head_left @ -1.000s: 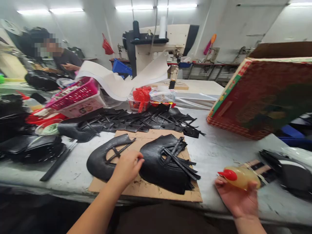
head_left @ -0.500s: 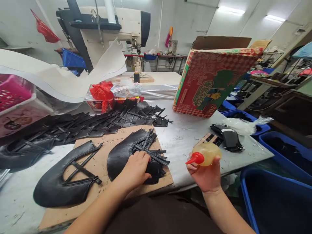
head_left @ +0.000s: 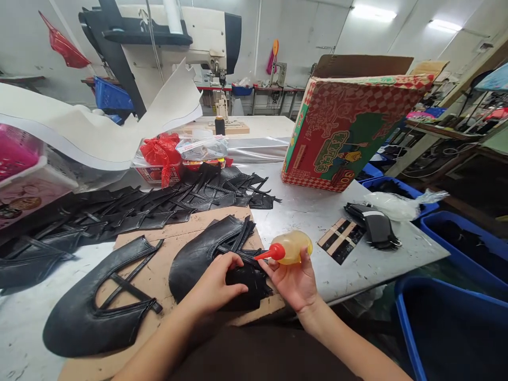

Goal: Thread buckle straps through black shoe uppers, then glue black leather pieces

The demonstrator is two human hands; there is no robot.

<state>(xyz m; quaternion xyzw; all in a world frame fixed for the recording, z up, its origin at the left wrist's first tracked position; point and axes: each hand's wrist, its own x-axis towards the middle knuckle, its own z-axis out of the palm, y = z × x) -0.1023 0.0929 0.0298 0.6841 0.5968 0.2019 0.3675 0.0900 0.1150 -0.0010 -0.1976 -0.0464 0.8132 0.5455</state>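
A yellowish bottle [head_left: 293,247] with a red pointed nozzle [head_left: 273,252] is held in my right hand [head_left: 296,280], its tip pointing left. My left hand [head_left: 218,286] rests at the stack of black leather pieces [head_left: 194,259], thumb and fingers apart, near the crossed straps. Whether its fingertips pinch a strap is hard to make out. Left of the stack, a single black U-shaped piece with crossed straps [head_left: 79,312] lies on the cardboard sheet [head_left: 166,227]. Behind the cardboard, many black strapped pieces [head_left: 159,206] overlap in a row.
A red and green carton [head_left: 341,132] stands at the back right. Near it lie a black object [head_left: 377,227], a plastic bag [head_left: 397,205] and a striped board [head_left: 341,239]. Blue bins [head_left: 405,317] are on the right. A sewing machine [head_left: 178,32] and a red bag [head_left: 161,153] are behind.
My right hand has moved left with the bottle, bringing the nozzle close to my left hand and the stack. The striped board now shows fully. My left hand has shifted slightly with its fingers lifted.
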